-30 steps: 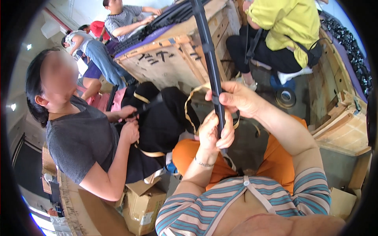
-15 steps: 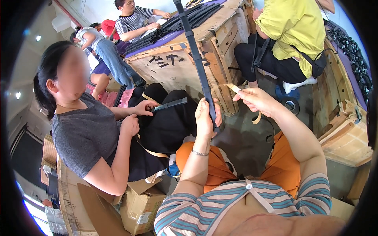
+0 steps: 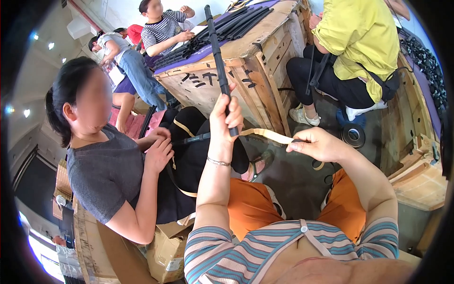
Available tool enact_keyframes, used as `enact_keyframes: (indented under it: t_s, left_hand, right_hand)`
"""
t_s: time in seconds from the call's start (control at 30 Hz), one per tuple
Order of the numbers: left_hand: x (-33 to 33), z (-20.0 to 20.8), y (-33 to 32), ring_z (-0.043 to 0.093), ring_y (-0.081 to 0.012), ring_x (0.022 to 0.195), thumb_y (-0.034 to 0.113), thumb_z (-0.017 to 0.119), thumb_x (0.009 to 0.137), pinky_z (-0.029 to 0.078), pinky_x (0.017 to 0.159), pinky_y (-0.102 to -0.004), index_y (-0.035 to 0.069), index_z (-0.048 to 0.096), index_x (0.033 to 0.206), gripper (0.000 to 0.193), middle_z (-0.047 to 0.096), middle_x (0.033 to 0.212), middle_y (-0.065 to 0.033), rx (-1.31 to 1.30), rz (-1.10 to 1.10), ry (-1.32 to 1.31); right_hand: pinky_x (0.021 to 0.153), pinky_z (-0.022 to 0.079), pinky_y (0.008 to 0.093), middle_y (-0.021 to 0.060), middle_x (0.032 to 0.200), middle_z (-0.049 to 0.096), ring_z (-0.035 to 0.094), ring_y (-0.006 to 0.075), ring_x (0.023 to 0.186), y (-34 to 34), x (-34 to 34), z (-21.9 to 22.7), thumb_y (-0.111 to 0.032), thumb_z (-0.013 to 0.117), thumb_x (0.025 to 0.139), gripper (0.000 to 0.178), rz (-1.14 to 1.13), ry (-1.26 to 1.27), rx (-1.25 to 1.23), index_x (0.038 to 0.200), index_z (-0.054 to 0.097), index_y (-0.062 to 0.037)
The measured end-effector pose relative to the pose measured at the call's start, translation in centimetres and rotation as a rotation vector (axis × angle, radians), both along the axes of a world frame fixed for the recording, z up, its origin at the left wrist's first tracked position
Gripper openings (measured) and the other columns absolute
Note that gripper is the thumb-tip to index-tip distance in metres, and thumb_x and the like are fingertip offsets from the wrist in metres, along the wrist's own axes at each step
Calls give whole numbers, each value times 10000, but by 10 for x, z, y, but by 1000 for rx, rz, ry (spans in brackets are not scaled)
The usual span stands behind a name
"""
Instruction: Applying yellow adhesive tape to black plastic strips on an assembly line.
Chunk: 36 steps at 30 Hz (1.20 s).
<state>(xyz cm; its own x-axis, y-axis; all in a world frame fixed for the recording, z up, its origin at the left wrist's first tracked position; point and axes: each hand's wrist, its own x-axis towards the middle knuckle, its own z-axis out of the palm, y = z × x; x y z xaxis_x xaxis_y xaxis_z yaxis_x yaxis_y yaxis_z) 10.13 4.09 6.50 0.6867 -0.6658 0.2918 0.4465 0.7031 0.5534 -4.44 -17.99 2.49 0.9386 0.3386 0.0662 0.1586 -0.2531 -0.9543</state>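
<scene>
My left hand (image 3: 223, 118) is closed around the lower end of a long black rod (image 3: 217, 59), which stands nearly upright with a slight lean to the left. From the rod's lower end, by my left fingers, a tan-faced strip of tape (image 3: 270, 135) runs across to the right. My right hand (image 3: 318, 143) pinches that strip between thumb and fingers, close to where it turns dark. Whether the strip sticks to the rod is hidden behind my left hand.
At left a seated co-worker in grey (image 3: 111, 170) has a dark rod on the lap. A wooden crate (image 3: 208, 87) ahead bears a pile of black rods (image 3: 236, 26). A black tape roll (image 3: 353, 135) lies on the floor near a co-worker in yellow (image 3: 359, 47). A cardboard box (image 3: 165, 255) stands lower left.
My left hand has moved up and left with the rod, gripping it at its lower end. My right hand has come lower, and the strip now stretches between both hands.
</scene>
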Motion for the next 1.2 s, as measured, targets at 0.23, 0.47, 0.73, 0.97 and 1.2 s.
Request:
enact_keyframes:
  t_s: [0.23, 0.47, 0.73, 0.97, 1.2]
  left_hand:
    - [23, -9, -3, 348, -83, 389, 133, 401, 939, 318, 327, -208, -28, 309, 1318, 422, 389, 664, -51, -385, -339, 102]
    - [40, 2, -1, 372, -97, 369, 90, 428, 914, 343, 302, -215, 70, 217, 1388, 519, 389, 640, -67, -323, -317, -37]
    - [57, 24, -7, 370, -101, 426, 47, 516, 848, 330, 308, -209, 42, 271, 1344, 553, 424, 749, -62, 165, 70, -398]
    - [113, 62, -30, 364, -87, 418, 23, 473, 825, 284, 334, -214, 37, 455, 1082, 258, 429, 651, -25, 535, 630, -437]
    - [220, 114, -66, 413, -147, 436, -77, 444, 761, 364, 386, -279, -10, 414, 749, 75, 422, 584, -63, 599, 1001, -257]
  right_hand:
    - [537, 361, 231, 9, 609, 515, 424, 46, 583, -2, -8, 11, -233, 546, 896, 218, 34, -30, -49, 933, 643, -41]
    - [533, 383, 263, 52, 616, 547, 469, 83, 569, 0, -7, 15, -237, 563, 880, 213, 78, 37, -94, 913, 650, -45]
    - [656, 427, 254, 64, 830, 643, 542, 91, 729, 2, 0, -2, -215, 539, 896, 235, 158, 58, -99, 1025, 616, -34]
    - [512, 373, 285, 49, 596, 528, 457, 101, 552, 13, 6, -1, -272, 559, 882, 240, 145, -65, -206, 960, 630, -56]
    - [602, 417, 279, 87, 699, 589, 507, 136, 627, 18, 8, -3, -236, 565, 881, 222, 146, 79, -90, 983, 625, -48]
